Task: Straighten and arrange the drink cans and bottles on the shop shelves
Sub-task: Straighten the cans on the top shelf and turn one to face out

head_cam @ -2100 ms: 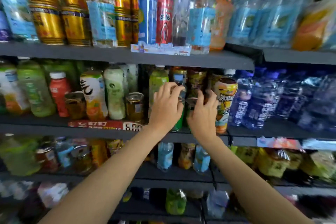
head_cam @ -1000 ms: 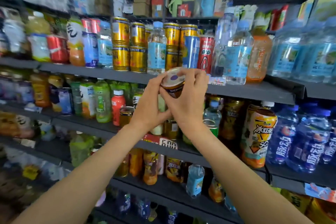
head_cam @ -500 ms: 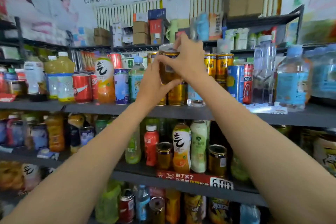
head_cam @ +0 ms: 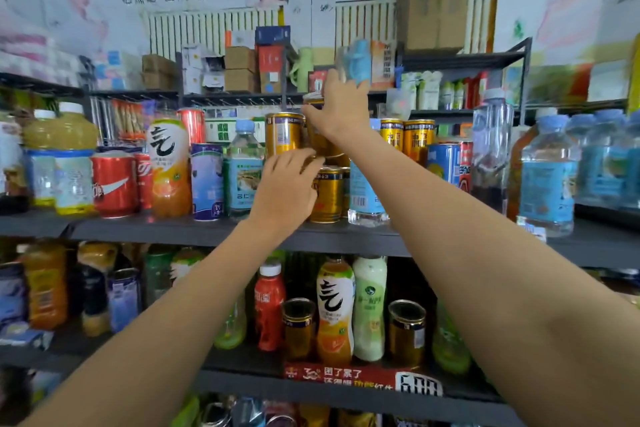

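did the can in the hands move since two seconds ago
Yes. The can has gone up: it was taken from the middle shelf and the right hand now sets it on the stacked gold cans on the upper shelf.

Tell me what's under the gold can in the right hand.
Another gold can stands below the held gold can; the left hand and right hand hide whether they touch.

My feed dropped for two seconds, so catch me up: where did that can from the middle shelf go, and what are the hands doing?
The gold can went up from the middle shelf to the upper shelf, onto the stacked gold cans. The right hand keeps its grip on it; the left hand has let go and dropped to the lower cans. The neighbouring bottles look unmoved.
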